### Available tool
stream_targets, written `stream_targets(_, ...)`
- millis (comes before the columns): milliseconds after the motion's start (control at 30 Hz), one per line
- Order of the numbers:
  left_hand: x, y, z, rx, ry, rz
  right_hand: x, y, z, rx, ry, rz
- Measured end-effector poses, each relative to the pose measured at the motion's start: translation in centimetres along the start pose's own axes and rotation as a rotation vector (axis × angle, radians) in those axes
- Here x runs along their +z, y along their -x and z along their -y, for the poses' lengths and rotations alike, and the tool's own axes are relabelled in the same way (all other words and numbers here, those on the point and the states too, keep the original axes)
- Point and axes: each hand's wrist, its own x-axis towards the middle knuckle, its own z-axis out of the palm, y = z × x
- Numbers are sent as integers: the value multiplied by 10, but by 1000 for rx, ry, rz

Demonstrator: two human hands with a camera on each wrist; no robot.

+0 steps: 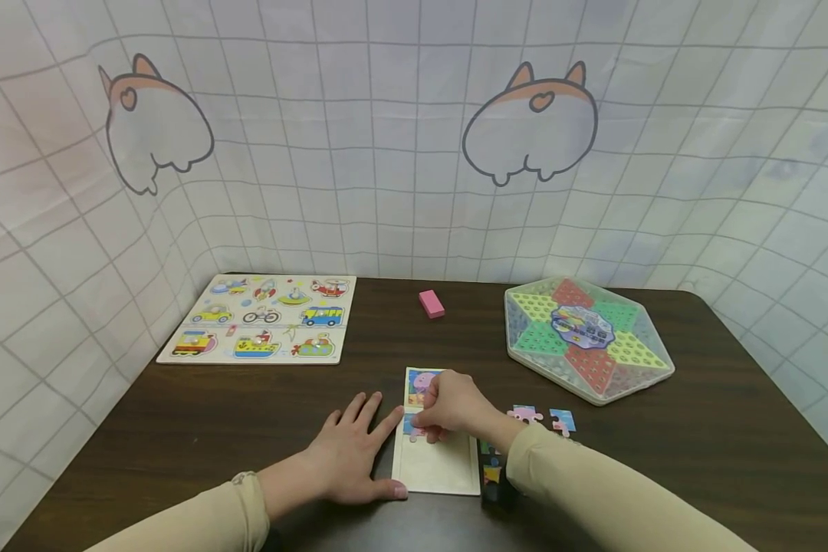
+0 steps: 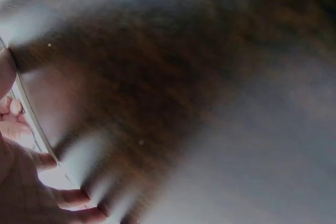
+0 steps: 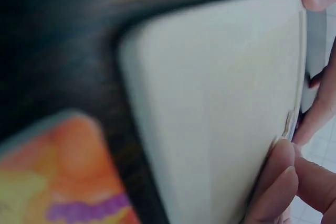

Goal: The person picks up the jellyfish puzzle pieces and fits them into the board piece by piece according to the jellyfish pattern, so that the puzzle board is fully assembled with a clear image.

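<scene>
A shallow, pale rectangular tray (image 1: 438, 468), smooth inside with a thin raised rim, lies on the dark, wood-grained counter (image 1: 248, 414) between the two hands. A flat picture section (image 1: 419, 381) with a pink figure fills its far end, partly behind the right hand (image 1: 448, 402). That hand is curled, thumb and fingers pinching a thin, knobbed blue-and-pink piece (image 1: 409, 426) low against the tray's left side. The left hand (image 1: 348, 460) is spread wide and flat on the counter, grasping nothing; its index fingertip and thumb touch the tray's left edge. Just beyond the right wrist lie interlocking pieces with rounded tabs, one mostly pink (image 1: 524, 413), another mostly blue (image 1: 563, 421). Farther out from the hands is a small, pink, brick-shaped block (image 1: 432, 304).
</scene>
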Motion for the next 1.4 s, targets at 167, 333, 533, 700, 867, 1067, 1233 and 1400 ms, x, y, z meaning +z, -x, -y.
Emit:
stream_targets(167,1,0,0,-7,1,8,-1,3,-1,-16,9,-11)
stream_targets(333,2,0,1,-10,5,16,-3,7,-3,3,32,7)
stream_targets(533,3,-1,2,-3,11,15,-2,6,-7,-11,48,22)
stream_targets(700,4,0,1,-1,13,14,-1,6,-7,-11,63,16)
stream_targets(867,4,-1,1,3,13,9,-4,9,-7,-12,63,7)
stream_targets(1067,4,0,2,-6,16,5,-16,18,-12,-80,13,17)
stream_targets(1233,3,-1,2,-13,14,12,-33,29,-24,-200,56,-11)
stream_targets(1400,3,-2,2,-9,4,11,-52,40,-43,-272,83,-46)
